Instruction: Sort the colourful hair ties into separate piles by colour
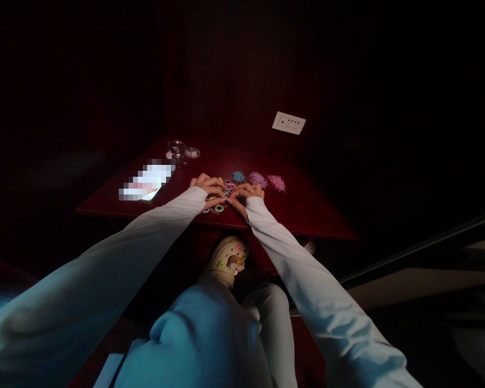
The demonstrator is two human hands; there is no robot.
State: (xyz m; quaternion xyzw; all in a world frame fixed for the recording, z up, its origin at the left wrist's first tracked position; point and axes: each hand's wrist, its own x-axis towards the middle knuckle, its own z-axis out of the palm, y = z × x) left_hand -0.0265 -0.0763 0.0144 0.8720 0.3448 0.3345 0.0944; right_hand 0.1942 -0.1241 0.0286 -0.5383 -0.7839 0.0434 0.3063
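My left hand (207, 186) and my right hand (246, 193) meet over a small pile of coloured rings on the table. Their thumbs and forefingers are drawn together in a pinch, tips almost touching. Whatever is between the fingertips is too small to make out. A mint-green ring (219, 208) lies just under my left hand, and purple rings (229, 186) show between the two hands. Beyond my right hand are three heaps of thin strands or small bands: a blue heap (238, 176), a purple heap (257, 179) and a pink heap (277, 183).
On the dark red table (307, 215), a lit phone (149, 180) lies at the left. Behind it stands a clear jar (177, 148) beside a round clear lid (192, 153). A white wall socket (289, 123) sits above the back edge. Below is a beige clog (226, 258).
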